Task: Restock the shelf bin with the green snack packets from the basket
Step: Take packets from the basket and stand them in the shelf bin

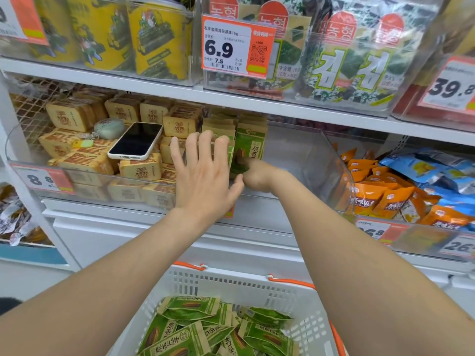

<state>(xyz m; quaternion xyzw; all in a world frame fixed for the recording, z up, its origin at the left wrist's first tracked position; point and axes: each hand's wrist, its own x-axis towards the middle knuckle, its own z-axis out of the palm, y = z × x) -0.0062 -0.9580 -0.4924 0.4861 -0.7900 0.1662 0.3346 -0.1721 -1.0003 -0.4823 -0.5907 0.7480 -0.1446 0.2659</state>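
Several green snack packets stand upright in a row at the left end of a clear plastic shelf bin. My left hand lies flat with fingers spread against the front of that row. My right hand reaches into the bin from the right, its fingers closed on the lower edge of the frontmost green packet. The right part of the bin holds nothing. Below, a white basket with orange handles holds several more green packets lying loose.
A phone lies on tan snack blocks in the bin to the left. Orange and blue packets fill the bin to the right. The shelf above carries yellow cans, seaweed bags and price tags.
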